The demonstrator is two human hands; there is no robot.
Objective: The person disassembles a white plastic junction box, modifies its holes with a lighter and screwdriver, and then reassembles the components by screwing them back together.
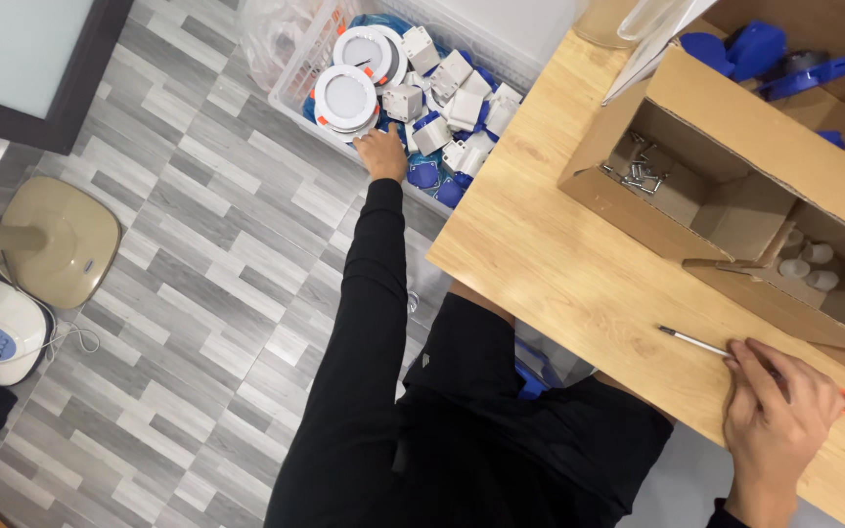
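Head view: left hand (380, 154) fingers touch round lamp (345, 98); right hand (773, 418) grips screwdriver (701, 343).

The wooden table (579, 264) fills the right side, with the tiled floor (217, 293) to its left. On the table stands a cardboard box (735, 127) split into compartments: screws (638, 171) lie in 1, small caps (806, 264) in the next. A screwdriver (726, 349) lies on the table under the right hand (775, 420). On the floor beyond the table's corner sits a plastic basket (305, 59) holding 2 round downlights (354, 78) and small driver boxes (457, 98); the left hand (380, 152) reaches into it. A fan base (61, 240) stands at far left.
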